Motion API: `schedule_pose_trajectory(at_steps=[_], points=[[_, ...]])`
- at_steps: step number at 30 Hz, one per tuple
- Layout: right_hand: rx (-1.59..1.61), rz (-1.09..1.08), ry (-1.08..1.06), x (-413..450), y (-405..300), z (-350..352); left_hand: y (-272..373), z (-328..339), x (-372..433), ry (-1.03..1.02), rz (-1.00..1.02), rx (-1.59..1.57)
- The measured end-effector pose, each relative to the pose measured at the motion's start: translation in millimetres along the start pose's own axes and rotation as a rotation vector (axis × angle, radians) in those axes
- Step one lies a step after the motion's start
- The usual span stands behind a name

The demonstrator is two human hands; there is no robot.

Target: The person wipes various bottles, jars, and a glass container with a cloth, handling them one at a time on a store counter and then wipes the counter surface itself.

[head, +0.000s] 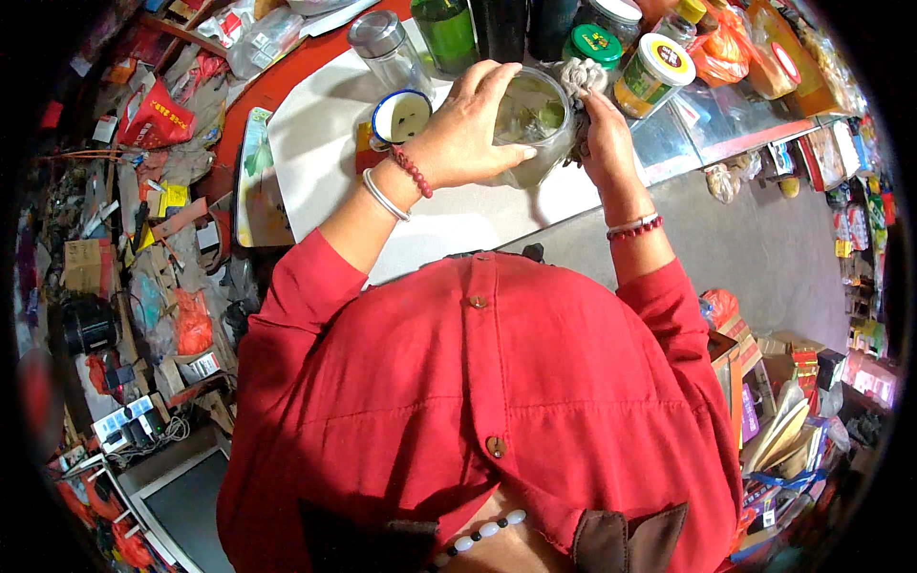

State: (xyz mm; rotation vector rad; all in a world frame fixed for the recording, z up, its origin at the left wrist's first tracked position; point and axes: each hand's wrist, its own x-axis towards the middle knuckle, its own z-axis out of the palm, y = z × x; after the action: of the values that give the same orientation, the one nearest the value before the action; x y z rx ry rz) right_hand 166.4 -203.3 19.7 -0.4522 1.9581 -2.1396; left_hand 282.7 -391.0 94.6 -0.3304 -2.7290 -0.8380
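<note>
My left hand (469, 129) is curved around the left side of a clear round container (534, 125), its thumb at the near side and its fingers by the rim. Pale liquid with green leaves shows inside the container. My right hand (607, 132) is at the container's right side, with a bunched grey cloth (582, 77) between fingers and container. Just left of my left hand stands a white enamel mug (401, 117) with a blue rim, holding liquid and a few dark bits. Behind it is a glass jar (387, 50) with a metal lid.
Green and dark bottles (445, 36) stand at the back of the white tabletop (322, 143). To the right are a green-lidded jar (594, 46), a white-lidded tub (653, 75) and an orange plastic bag (723, 54) on a glass counter. Cluttered boxes and bags lie at both sides; a power strip (123, 422) is lower left.
</note>
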Motion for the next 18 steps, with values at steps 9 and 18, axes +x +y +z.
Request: schedule_pose_trajectory(at_steps=[9,18], points=[[0.115,0.295,-0.032,-49,22,-7,17,4,-3,0.136,-0.132,0.133],[0.004,0.476,-0.154,-116,-6,-4,16,16,-1,0.245,-0.086,0.198]])
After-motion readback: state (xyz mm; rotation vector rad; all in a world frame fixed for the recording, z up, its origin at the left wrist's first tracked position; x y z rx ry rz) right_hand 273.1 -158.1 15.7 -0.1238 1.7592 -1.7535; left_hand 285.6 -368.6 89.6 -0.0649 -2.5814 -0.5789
